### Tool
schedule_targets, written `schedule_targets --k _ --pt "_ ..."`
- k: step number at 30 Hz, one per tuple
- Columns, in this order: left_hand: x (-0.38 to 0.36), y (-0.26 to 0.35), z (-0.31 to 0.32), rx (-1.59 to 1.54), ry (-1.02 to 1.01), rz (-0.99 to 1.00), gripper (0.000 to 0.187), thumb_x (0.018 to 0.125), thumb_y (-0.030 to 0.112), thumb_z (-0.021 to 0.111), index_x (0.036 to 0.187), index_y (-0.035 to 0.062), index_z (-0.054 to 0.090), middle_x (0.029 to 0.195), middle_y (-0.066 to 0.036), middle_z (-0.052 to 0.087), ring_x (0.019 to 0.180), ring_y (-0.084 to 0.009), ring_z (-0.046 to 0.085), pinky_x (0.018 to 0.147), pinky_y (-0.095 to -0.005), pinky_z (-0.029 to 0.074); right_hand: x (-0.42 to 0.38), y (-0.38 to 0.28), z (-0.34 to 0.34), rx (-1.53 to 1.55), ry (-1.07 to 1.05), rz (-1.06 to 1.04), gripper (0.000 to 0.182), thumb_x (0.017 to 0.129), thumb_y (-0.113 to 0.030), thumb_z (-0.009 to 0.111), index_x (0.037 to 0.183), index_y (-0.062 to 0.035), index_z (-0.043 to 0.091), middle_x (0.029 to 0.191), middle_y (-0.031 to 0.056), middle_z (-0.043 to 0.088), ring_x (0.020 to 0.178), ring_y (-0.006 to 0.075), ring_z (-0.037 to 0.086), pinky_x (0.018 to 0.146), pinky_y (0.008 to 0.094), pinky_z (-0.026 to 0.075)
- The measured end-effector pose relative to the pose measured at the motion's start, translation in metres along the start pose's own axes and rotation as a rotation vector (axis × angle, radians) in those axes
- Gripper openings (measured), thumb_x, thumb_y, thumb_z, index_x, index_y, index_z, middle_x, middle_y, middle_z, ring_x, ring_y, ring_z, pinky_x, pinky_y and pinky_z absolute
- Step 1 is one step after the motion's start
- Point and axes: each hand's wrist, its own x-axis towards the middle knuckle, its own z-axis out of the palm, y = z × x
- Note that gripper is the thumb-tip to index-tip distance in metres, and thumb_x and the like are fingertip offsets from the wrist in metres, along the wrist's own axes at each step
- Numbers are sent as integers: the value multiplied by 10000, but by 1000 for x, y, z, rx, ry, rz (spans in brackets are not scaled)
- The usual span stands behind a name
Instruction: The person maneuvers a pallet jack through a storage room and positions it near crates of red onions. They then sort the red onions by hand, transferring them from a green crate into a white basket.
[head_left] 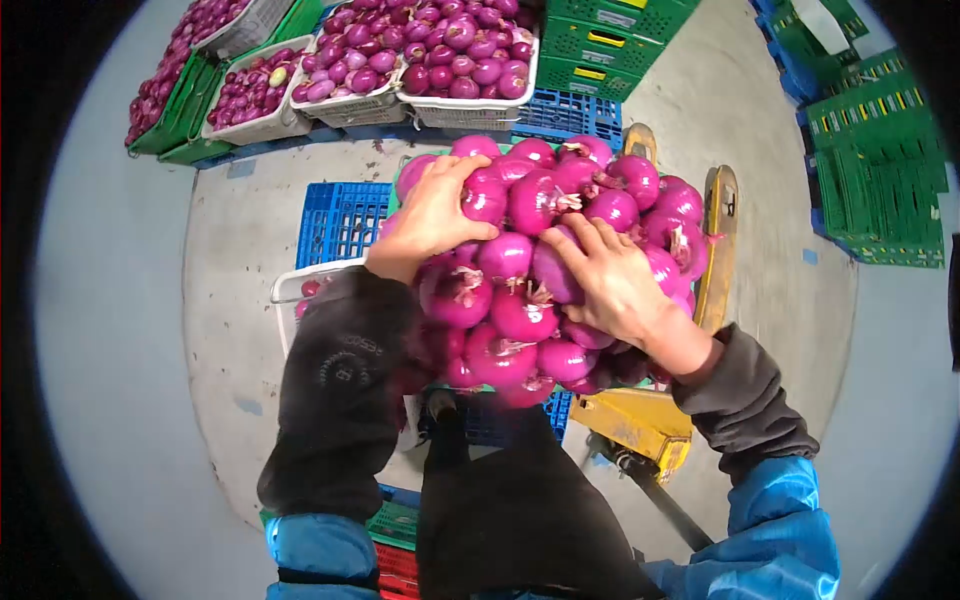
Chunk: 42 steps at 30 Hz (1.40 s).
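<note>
A heap of shiny red onions (pixel 505 258) with dry stem ends rises in front of me. Its container is almost wholly hidden beneath it. My left hand (pixel 432 215) is at the heap's left side, with thumb and fingers curled round a red onion (pixel 484 198). Close by on the right, my right hand (pixel 612 278) has its fingers bent over another red onion (pixel 556 266), the thumb below it. Both onions still sit among the others in the heap.
White crates (pixel 470 112) of red onions line the back left. Stacked green crates (pixel 600 50) stand behind, more green crates (pixel 870 150) at right. A blue pallet (pixel 340 222) and a yellow pallet jack (pixel 635 425) lie around the heap. A white bin (pixel 285 290) is left.
</note>
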Motion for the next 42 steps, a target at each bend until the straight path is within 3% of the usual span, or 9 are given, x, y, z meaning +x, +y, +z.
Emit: schedule_targets --k 7,10,13,14,18,23,31,35,42 --pt "-67 4 -25 -851 610 5 859 550 115 870 1301 91 452 1194 -91 536 1057 -199 561 907 -333 477 -10 -39 -34 138 208 88 736 556 -152 793 1233 -74 515 1273 221 501 1157 402 520 970 446 440" --pt "-153 -21 -35 -1092 750 -115 898 573 87 845 1344 59 386 1204 -94 528 1088 -203 545 951 -348 448 -35 -94 -32 436 299 108 873 592 -279 858 1301 9 438 1280 230 497 1172 368 517 997 472 409" --pt "-257 -81 7 -1224 925 -482 842 604 133 827 1337 39 423 1227 -109 525 1119 -197 535 983 -339 419 -63 -170 40 1118 -19 183 991 473 -334 925 1282 -43 431 1266 233 483 1152 380 518 978 472 417" --pt "-298 -113 34 -1210 933 -641 819 607 151 831 1321 31 446 1216 -109 536 1112 -200 541 977 -333 422 -45 -197 68 1117 -117 -38 979 491 -314 920 1295 -50 428 1284 216 482 1166 360 522 986 462 416" --pt "-462 -235 151 -1036 964 -1150 749 616 204 840 1260 12 507 1162 -110 579 1070 -225 564 944 -332 439 -54 -321 258 1460 -508 534 935 615 -285 866 1377 -50 379 1277 148 526 1173 242 531 993 352 429" --pt "-578 -310 210 -369 655 -1528 724 600 280 858 1192 10 543 1092 -130 605 940 -243 602 834 -339 491 -32 -386 466 1125 -636 949 863 622 -415 829 1310 -36 472 1215 172 576 1104 281 578 942 356 453" --pt "-600 -363 252 -85 453 -1363 800 550 220 824 1258 49 494 1152 -198 524 1082 -373 517 956 -429 421 -24 -421 609 1226 -526 1157 762 629 -415 821 1222 -28 539 1142 174 622 1038 294 612 894 373 477" --pt "-631 -376 282 -67 429 -1219 683 585 108 757 1224 33 526 1157 -202 520 1095 -384 510 965 -429 413 -58 -419 624 1247 -529 875 613 726 -299 779 1216 -17 541 1085 144 646 960 235 643 825 333 506" --pt "-565 -364 235 -206 649 -1170 408 726 33 661 1123 -26 589 1099 -175 592 1047 -341 571 932 -387 448 -36 -383 418 1442 -834 724 401 898 -226 618 1213 12 551 1027 118 666 889 171 650 796 302 509"
